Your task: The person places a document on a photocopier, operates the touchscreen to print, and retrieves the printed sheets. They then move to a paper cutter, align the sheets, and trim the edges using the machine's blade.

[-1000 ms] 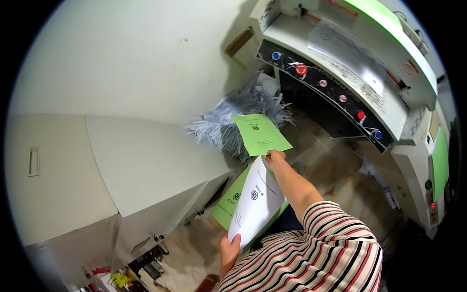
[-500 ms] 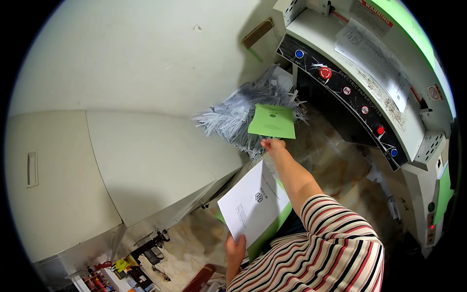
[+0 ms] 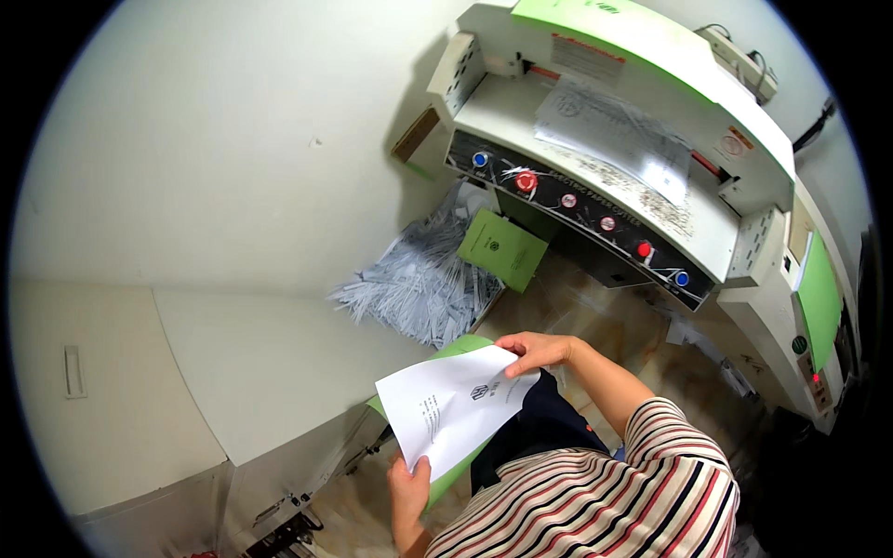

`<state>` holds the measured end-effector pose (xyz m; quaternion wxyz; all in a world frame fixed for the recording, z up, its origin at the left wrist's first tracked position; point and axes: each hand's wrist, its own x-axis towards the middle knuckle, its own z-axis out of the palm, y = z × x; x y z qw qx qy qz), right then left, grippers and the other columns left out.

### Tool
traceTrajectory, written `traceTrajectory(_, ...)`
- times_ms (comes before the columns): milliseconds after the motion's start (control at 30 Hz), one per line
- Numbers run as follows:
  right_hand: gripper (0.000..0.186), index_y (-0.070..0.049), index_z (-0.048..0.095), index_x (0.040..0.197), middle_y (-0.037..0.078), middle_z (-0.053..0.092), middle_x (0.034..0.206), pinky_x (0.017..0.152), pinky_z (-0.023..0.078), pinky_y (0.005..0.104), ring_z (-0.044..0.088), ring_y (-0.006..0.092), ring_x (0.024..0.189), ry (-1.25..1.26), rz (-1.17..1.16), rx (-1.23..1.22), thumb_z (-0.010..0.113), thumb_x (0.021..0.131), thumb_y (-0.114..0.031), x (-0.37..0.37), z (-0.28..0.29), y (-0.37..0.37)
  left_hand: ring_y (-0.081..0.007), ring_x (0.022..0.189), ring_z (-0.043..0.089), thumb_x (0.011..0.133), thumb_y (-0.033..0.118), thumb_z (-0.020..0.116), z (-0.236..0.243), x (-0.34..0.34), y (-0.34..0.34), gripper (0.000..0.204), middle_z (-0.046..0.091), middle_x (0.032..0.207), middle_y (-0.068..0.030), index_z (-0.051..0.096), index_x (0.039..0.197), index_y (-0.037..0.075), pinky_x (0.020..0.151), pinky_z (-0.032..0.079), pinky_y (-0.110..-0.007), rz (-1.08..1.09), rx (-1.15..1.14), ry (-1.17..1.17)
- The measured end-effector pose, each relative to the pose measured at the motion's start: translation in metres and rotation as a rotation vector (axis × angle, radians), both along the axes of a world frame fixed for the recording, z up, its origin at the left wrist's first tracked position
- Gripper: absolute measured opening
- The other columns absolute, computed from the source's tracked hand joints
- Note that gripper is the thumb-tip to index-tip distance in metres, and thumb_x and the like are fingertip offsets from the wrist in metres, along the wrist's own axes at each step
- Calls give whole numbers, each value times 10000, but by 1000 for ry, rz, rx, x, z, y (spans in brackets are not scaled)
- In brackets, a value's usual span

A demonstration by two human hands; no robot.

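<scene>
The striped sleeve [image 3: 656, 428] is nearest, with the dark clothing beside it partly covered by paper. The left hand [image 3: 409, 479] grips the lower corner of a white sheet [image 3: 442, 409], thumb on top, its other fingers mostly hidden. The right hand [image 3: 539, 352] pinches the sheet's upper right edge. Between both hands, the sheet is tilted and slightly bowed, bearing a dark hexagonal emblem and small lines too blurred to make out. Green paper [image 3: 463, 345] lies behind it, showing only at the edges; how many layers there are cannot be told. Beyond the hands, a separate green sheet [image 3: 507, 253] rests against a heap of shredded strips [image 3: 409, 288]. Farther off, ahead and right of the right hand, stands a pale machine [image 3: 758, 242], its lower right side lost in darkness.
</scene>
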<state>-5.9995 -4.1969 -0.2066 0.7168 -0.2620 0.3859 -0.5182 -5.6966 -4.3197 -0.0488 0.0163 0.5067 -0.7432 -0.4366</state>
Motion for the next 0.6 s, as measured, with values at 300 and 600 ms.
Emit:
traceTrajectory(300,232,-13,634,1043,24,657,917,755,496,257,580,85,833,394,-767,57,694,864,-149,-96,55,60,-61,770,456,875,-19,612,38,-34,-12,386,509,994,-18,573,1259,-36,634,388,-205,-75,-17,355)
traceTrajectory(600,285,-5,602,1062,62,656,858,500,434,245,597,120,681,365,-1045,346,705,840,-150,-207,94,133,-22,699,413,877,-7,616,44,-70,4,392,532,1041,-5,586,1268,-2,573,344,-179,-178,-85,252)
